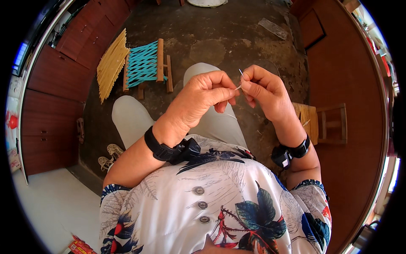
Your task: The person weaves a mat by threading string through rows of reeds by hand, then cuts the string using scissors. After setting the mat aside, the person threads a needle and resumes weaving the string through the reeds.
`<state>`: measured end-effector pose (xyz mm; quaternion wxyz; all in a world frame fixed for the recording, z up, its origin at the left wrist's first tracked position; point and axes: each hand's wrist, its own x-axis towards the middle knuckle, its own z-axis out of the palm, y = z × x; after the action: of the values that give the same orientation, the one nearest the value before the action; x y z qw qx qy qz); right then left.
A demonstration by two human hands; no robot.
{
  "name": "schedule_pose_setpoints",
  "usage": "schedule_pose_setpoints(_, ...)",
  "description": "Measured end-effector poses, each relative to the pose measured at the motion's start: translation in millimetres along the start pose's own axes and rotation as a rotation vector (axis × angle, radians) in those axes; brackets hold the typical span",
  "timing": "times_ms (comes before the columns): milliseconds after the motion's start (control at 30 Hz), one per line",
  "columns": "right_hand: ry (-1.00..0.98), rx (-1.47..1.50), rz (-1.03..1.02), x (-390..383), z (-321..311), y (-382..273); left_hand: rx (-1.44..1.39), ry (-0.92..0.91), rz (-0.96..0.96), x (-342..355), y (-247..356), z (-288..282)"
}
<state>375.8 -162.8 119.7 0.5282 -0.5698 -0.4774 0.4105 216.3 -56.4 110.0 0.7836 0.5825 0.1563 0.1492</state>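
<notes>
Both hands are raised close together over my lap. My left hand [210,92] is closed in a pinch, with a short piece of white thread [238,87] at its fingertips. Beside it, my right hand [263,86] pinches a thin needle [240,72], whose silvery tip sticks up past the thumb and forefinger. The thread's end lies right at the right thumb; whether it passes through the needle's eye is too small to tell. Black straps with small devices sit on both wrists.
Ahead on the left stands a wooden folding stool [160,59] with turquoise webbing, beside a yellow slatted mat [112,63]. A small wooden chair [332,123] stands at the right by a brown wooden panel [347,84]. Dark red cabinets [53,110] line the left. Patterned shoes [111,155] rest near my left leg.
</notes>
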Motion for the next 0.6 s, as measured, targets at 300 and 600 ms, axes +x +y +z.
schedule_pose_setpoints(300, -0.053, 0.683, 0.176, 9, 6, 14, 0.011, 0.111, 0.073, -6, -2, -13)
schedule_pose_setpoints(600, -0.082, 0.765, 0.211, 18, 16, 17, 0.135, 0.140, 0.009, -4, 0, -18)
